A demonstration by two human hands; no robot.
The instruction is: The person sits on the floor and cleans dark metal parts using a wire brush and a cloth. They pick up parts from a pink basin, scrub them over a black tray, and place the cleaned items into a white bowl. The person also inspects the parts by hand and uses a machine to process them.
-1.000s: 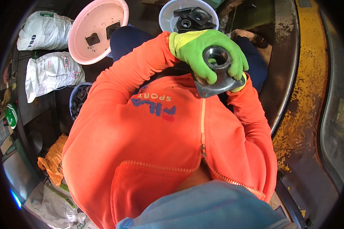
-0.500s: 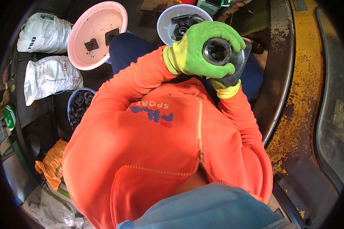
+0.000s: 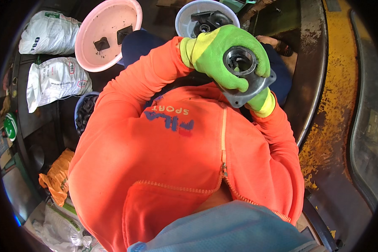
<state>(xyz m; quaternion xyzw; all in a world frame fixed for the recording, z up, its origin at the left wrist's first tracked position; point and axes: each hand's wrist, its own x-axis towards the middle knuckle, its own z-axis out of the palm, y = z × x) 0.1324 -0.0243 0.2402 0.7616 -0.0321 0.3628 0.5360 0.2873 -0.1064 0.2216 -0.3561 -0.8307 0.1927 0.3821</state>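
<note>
Black flanged part [image 3: 251, 87]: probably stiff, lightish; best held by collar [image 3: 241, 74]. Left hand [image 3: 217, 49] curls round collar; right hand [image 3: 260, 99] mostly hidden, can't tell.

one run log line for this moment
left hand: grips black flanged part | right hand: beneath part, mostly hidden | nearby: pink basin, pale basket holding black parts

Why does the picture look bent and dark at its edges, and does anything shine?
Head view: a fisheye lens leaves black corners and likely bows the rusty yellow metal panel; head view: pale glints mark the glossy black flanged part; head view: soft shading crosses the orange zip-up sweatshirt.
</note>
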